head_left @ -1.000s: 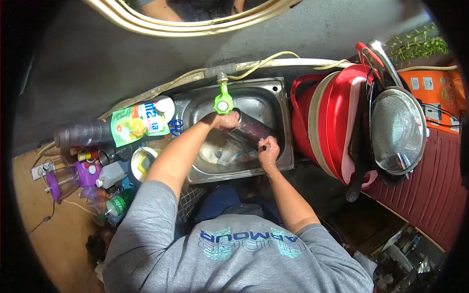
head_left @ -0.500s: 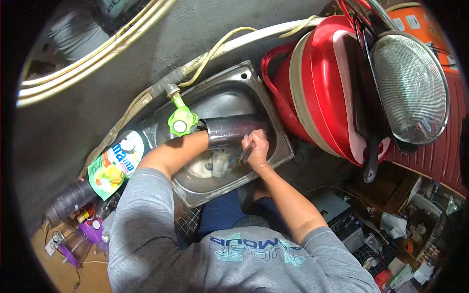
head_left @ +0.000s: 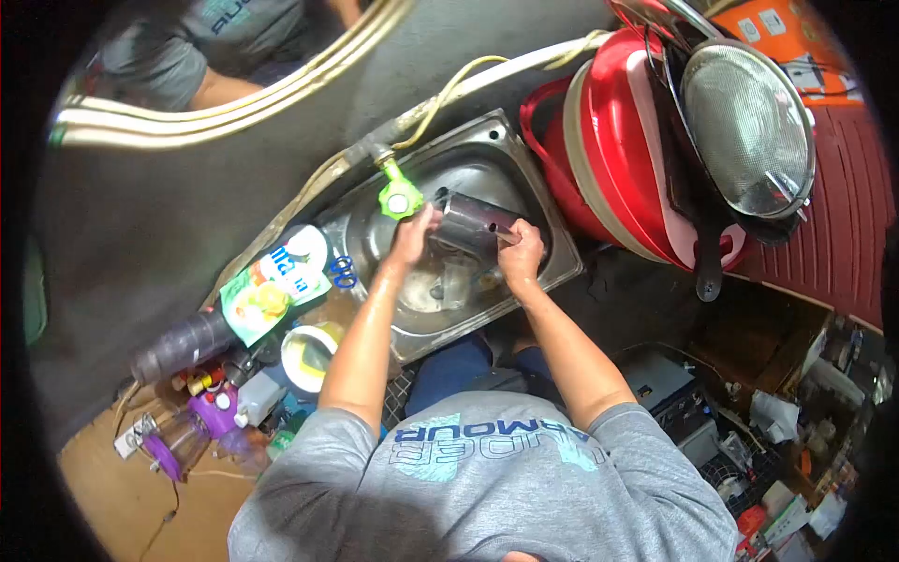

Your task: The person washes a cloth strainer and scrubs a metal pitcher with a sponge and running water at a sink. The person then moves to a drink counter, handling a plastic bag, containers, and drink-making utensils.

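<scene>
A dark, shiny cylindrical pitcher point(head_left: 470, 225) lies tilted over the metal sink point(head_left: 431, 339), its mouth toward the tap. My right hand point(head_left: 522, 255) is closed around its handle. Beside the mouth, my left hand point(head_left: 412, 236) is outside the pitcher, with fingers stretched and a little blurred; I see nothing held in it. Just above that hand is the bright green tap point(head_left: 400, 198). Below the pitcher, a clear cup-like item point(head_left: 457, 284) sits in the sink basin, partly hard to make out.
Left of the sink are a green and white detergent pouch point(head_left: 272, 295), a white tub point(head_left: 309, 358) and a dark ribbed bottle point(head_left: 183, 345). Red basins point(head_left: 609, 150) and a mesh strainer point(head_left: 747, 131) stand close on the right. A pipe point(head_left: 440, 98) runs along the wall.
My left hand has come out of the pitcher and is now beside its mouth. The pitcher is tilted differently, with my right hand still on the handle. The camera view has shifted.
</scene>
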Demonstrator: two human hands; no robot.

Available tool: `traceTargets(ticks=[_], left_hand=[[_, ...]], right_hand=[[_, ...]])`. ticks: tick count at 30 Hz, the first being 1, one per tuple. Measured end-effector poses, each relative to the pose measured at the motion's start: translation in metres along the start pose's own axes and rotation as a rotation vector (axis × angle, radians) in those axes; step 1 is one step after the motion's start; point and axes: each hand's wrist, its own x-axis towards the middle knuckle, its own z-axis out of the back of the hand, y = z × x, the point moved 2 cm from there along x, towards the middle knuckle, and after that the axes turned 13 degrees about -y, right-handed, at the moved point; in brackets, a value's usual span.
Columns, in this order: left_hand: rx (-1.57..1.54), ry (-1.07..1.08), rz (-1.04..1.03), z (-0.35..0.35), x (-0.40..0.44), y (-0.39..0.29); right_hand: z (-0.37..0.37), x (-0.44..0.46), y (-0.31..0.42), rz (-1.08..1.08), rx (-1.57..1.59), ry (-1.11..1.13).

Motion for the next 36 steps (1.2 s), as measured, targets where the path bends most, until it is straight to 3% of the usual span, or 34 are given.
traceTargets(ticks=[1,3,4,5,7,8,9,11,12,14,18,20,21,23,25,26,27,29,32,33,34,36], left_hand=[[0.031,-0.124,-0.14,0.0,-0.021,-0.01],[0.416,-0.265,-0.096,0.001,-0.044,0.006],[0.265,-0.353,-0.111,0.002,-0.04,0.056],[0.084,-0.4,-0.03,-0.002,-0.051,0.058],[-0.487,-0.476,0.4,-0.014,-0.067,0.081],[-0.782,-0.489,0.367,-0.025,-0.064,0.11],[-0.795,-0.505,0.362,-0.027,-0.068,0.117],[-1.179,-0.161,0.418,-0.036,-0.074,0.125],[-1.193,-0.176,0.407,-0.036,-0.075,0.133],[0.12,-0.202,-0.202,-0.036,-0.078,0.136],[0.273,-0.334,-0.304,-0.031,-0.097,0.1],[0.568,-0.21,-0.212,-0.033,-0.093,0.099],[0.567,-0.213,-0.211,-0.032,-0.092,0.097],[0.488,-0.523,-0.444,-0.027,-0.081,0.115],[-0.517,-0.611,0.336,-0.017,-0.055,0.16],[-0.422,-0.681,0.17,-0.011,-0.059,0.11],[-0.42,-0.675,0.167,-0.007,-0.063,0.07],[0.116,-0.654,-0.124,-0.003,-0.065,0.01],[0.321,-0.622,-0.558,-0.015,-0.049,-0.014],[0.341,-0.569,-0.664,-0.02,-0.045,-0.02],[0.335,-0.561,-0.672,-0.022,-0.043,-0.027],[0.515,-0.486,-0.72,-0.027,-0.039,-0.04]], right_hand=[[0.004,-0.001,0.016,0.01,0.013,0.017],[0.003,-0.004,0.041,0.128,-0.321,0.184],[0.002,-0.009,0.056,0.221,-0.302,0.256],[0.003,-0.012,0.074,0.239,-0.293,0.273],[0.0,-0.02,0.106,0.441,-0.455,0.478],[-0.004,-0.025,0.107,0.518,-0.455,0.528],[-0.007,-0.029,0.109,0.536,-0.452,0.539],[-0.013,-0.038,0.12,0.703,-0.568,0.554],[-0.012,-0.04,0.125,0.737,-0.584,0.599],[-0.013,-0.042,0.136,0.776,-0.578,0.636],[-0.02,-0.05,0.136,0.849,-0.604,0.678],[-0.02,-0.051,0.135,0.858,-0.576,0.676],[-0.02,-0.051,0.135,0.86,-0.549,0.67],[-0.011,-0.042,0.141,0.811,-0.488,0.665],[0.0,-0.029,0.14,0.692,-0.37,0.608],[0.001,-0.022,0.125,0.611,-0.347,0.577],[0.0,-0.017,0.102,0.531,-0.322,0.547],[0.0,-0.007,0.049,0.46,-0.193,0.485],[0.003,-0.002,0.006,0.324,-0.141,0.492],[0.004,-0.001,-0.009,0.137,-0.101,0.49],[0.004,0.0,-0.022,-0.05,-0.06,0.483],[0.002,-0.002,-0.031,-0.054,0.04,0.39]])
